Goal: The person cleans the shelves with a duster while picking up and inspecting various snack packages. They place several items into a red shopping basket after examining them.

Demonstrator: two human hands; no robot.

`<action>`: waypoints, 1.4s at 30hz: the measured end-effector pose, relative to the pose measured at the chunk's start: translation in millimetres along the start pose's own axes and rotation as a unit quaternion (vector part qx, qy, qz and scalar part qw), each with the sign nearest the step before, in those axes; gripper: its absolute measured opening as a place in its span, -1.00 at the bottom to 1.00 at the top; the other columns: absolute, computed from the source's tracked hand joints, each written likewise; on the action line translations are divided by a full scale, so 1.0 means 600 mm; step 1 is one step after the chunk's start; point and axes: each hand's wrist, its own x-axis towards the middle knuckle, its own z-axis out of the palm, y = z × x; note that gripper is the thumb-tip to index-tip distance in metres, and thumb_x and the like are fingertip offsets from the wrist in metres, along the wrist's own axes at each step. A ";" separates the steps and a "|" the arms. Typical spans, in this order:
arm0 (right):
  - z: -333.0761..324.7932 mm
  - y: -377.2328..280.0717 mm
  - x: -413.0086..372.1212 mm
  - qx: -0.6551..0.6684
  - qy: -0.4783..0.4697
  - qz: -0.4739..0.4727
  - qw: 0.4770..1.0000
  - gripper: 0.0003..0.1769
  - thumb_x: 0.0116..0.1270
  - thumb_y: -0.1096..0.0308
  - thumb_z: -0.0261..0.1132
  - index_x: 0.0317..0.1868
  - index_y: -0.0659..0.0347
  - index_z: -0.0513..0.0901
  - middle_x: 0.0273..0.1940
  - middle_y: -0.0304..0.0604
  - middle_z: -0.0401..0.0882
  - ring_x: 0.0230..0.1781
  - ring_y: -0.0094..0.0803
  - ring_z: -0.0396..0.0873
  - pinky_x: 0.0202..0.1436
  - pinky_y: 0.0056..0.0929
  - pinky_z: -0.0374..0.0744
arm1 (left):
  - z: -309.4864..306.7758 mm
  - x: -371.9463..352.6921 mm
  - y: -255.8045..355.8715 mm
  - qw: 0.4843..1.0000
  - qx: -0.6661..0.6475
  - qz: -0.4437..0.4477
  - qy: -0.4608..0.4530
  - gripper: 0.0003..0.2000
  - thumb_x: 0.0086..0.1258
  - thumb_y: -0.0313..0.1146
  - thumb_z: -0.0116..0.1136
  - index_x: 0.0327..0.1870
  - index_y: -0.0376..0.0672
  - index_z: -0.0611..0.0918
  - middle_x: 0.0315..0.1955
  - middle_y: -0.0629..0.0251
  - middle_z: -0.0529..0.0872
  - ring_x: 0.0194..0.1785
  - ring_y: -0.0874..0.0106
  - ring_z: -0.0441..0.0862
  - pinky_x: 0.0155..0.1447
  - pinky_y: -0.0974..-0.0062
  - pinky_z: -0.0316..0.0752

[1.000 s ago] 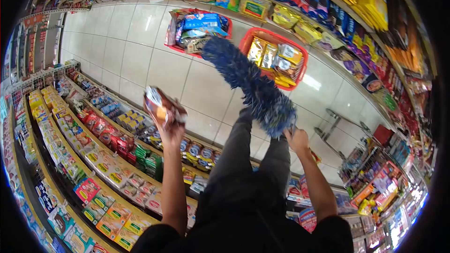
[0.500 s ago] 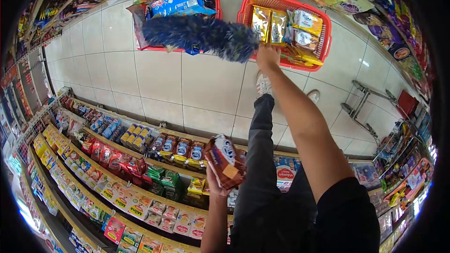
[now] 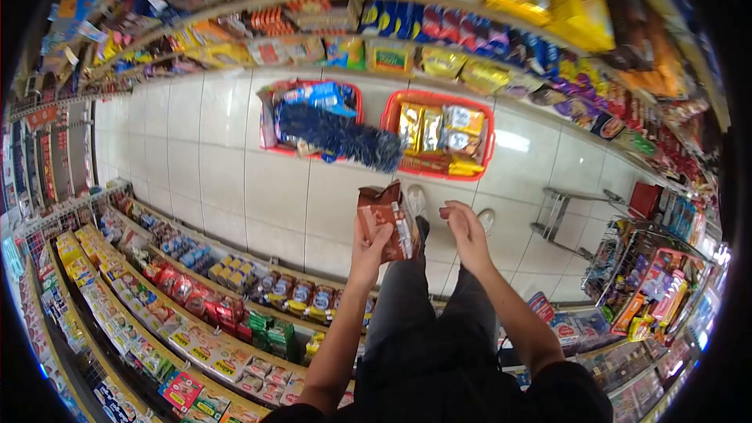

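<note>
Holding a brown foil snack packet (image 3: 385, 223) up in front of the chest, the left hand (image 3: 366, 251) grips it from below and behind, fingers clenched round its lower half and the thumb pressed on the front. That grip keeps the packet upright and, as I read it, leaves its upper end and printed side open to view. The packet hangs in the air above the pale tiled floor (image 3: 235, 157), between the two hands and clear of every shelf.

The right hand (image 3: 464, 229) grasps nothing. Its fingers are released and loosely curled, just beside the packet's right edge, and I cannot tell whether a fingertip brushes the foil. It probably sits that close because the packet is the one thing within its reach.

A fluffy dark-blue duster (image 3: 337, 135) lies across a red plastic basket of blue packets (image 3: 357, 102) on the floor ahead. It rests on the goods, and its bushy end pokes over the rim towards a second red plastic basket (image 3: 491, 127) filled with gold and yellow bags. Laid there, it is out of both hands and will not roll away.

Both baskets stand close to the foot of the far shelving, which leaves the aisle open where the person's pale shoes (image 3: 416, 200) stand. To the person's left, stepped low shelves of small boxes and packets (image 3: 196, 298) run along the aisle. A metal-tube frame (image 3: 558, 215), perhaps a folding stool, stands to the right.
</note>
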 end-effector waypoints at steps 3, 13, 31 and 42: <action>-0.037 -0.177 -0.073 -0.193 -0.013 -0.232 0.953 -0.26 0.06 0.25 0.45 0.22 0.31 0.34 0.16 0.03 0.39 0.17 -0.22 0.40 0.20 -0.30 0.37 | 0.122 -0.008 0.045 0.991 0.040 0.074 -0.105 -0.30 0.40 -0.06 0.01 0.43 -0.05 -0.03 0.29 0.19 0.24 0.31 0.34 0.26 0.25 0.31 0.29; -0.322 -0.316 -0.332 0.379 0.080 -0.182 0.904 -0.22 0.16 0.07 0.31 0.28 0.29 0.23 0.11 -0.10 0.47 0.06 -0.33 0.52 0.05 -0.32 0.56 | 0.464 -0.220 0.124 0.879 0.196 0.094 -0.425 -0.14 0.17 -0.10 0.26 0.42 -0.13 0.04 0.26 0.11 0.27 0.26 0.25 0.32 0.30 0.27 0.22; -0.610 -0.252 -0.473 0.210 0.321 -0.190 0.904 -0.22 0.19 0.41 0.35 0.34 0.26 0.12 0.09 0.01 0.42 0.08 -0.32 0.45 0.14 -0.39 0.44 | 0.778 -0.257 -0.104 0.839 0.167 -0.152 -0.496 -0.49 0.45 -0.17 -0.01 0.37 0.00 0.20 0.03 0.30 0.52 0.07 0.46 0.52 0.09 0.45 0.50; -0.763 -0.318 -0.340 0.264 0.327 -0.197 0.886 -0.47 0.22 0.44 0.32 0.19 0.34 0.39 0.06 -0.16 0.48 -0.01 -0.46 0.51 0.07 -0.48 0.47 | 0.959 -0.124 -0.059 0.704 0.343 0.012 -0.622 -0.04 0.03 -0.59 0.37 0.45 -0.02 0.01 0.26 0.19 0.29 0.30 0.36 0.27 0.31 0.36 0.26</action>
